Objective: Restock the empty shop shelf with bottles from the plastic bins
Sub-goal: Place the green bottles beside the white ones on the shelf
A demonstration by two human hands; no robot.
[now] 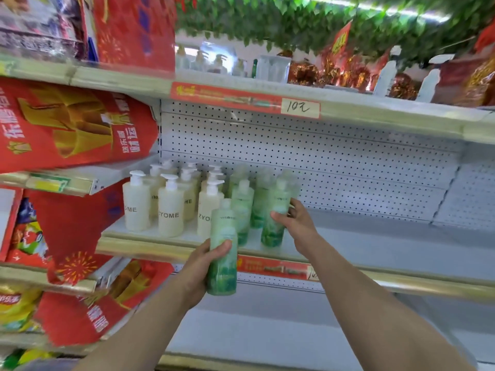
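The left hand (199,266) curled round the middle of a green bottle (223,226), upright just before the shelf (139,247); the right hand (296,223) gripped a second bottle (272,234) standing on it. Both looked full, stiff and smooth, likely slippery, best held mid-body. White pump bottles (171,210) stood alongside; no bins showed

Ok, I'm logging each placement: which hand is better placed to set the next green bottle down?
Left. The left hand grips a green bottle held just before the shelf, not yet on it; the right hand grips a second bottle that already seems to stand there.
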